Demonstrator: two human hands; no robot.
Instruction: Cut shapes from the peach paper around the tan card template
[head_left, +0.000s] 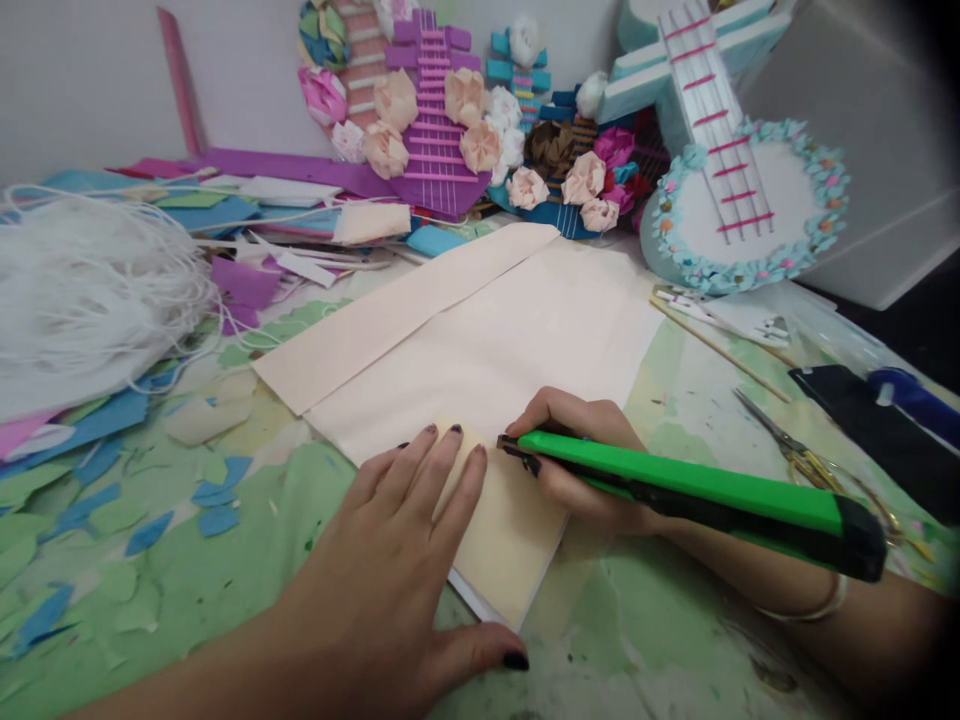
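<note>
My right hand grips a green box cutter with a black end, its tip just above pale paper. Flat on the same stack lies my left hand, fingers spread and thumb stretched toward me. Under both hands is a cream sheet, with a white edge showing beneath it. Beyond it a larger pale peach sheet covers the middle of the table. A separate peach strip runs along that sheet's far left edge.
White string lies heaped at left, near blue and green paper scraps. Scissors, a wooden stick and a black flat item lie at right. Decorated paper guitars, one purple, one light blue, stand at the back.
</note>
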